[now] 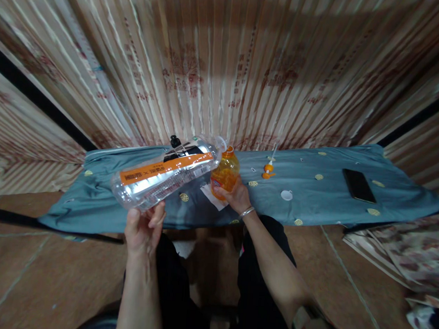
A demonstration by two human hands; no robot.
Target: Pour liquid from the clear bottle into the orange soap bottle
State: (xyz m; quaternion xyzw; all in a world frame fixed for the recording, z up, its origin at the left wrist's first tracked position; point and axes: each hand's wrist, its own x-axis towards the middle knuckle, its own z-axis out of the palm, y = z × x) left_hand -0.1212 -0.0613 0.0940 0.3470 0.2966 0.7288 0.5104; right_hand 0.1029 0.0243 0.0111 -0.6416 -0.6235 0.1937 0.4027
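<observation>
A large clear bottle [167, 173] with an orange and silver label is tilted, its mouth down to the right against the neck of an orange bottle [226, 174]. My left hand [143, 229] supports the clear bottle's base from below, fingers bent against it. My right hand [237, 196] wraps round the lower part of the orange bottle, which stands over a white paper [214, 198]. To the right lie an orange pump top [268, 170] with a pale tube and a round white cap [286, 195].
A teal cloth [314, 190] covers the narrow table. A black phone [359, 185] lies at its right side. A small black object [175, 141] shows behind the clear bottle. Patterned curtains [218, 65] hang behind, with dark frame bars at both sides.
</observation>
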